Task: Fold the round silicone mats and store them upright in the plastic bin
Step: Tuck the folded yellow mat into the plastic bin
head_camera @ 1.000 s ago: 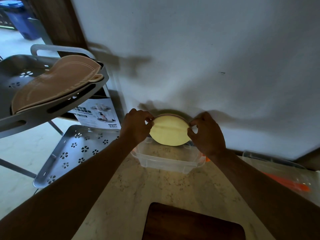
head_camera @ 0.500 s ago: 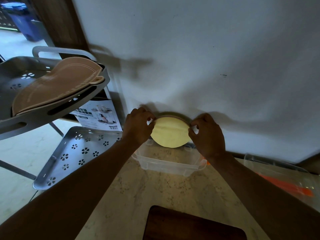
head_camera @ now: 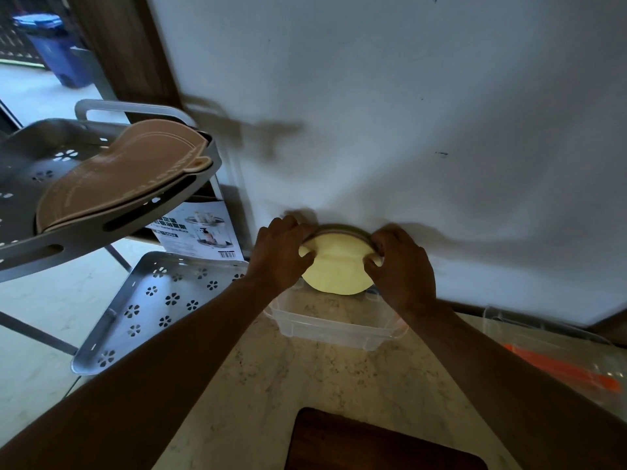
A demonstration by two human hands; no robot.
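Dark wooden board (head_camera: 380,446) lies nearest on the marble table (head_camera: 332,378). Beyond it sits the clear plastic bin (head_camera: 334,329). At its far side, both hands pinch the upright yellow silicone mat (head_camera: 336,269) by its edges, left hand (head_camera: 280,254) and right hand (head_camera: 402,266), against the white wall (head_camera: 407,113).

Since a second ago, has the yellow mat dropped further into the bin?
No. The yellow mat sits about as high above the clear bin, both hands gripping its sides.
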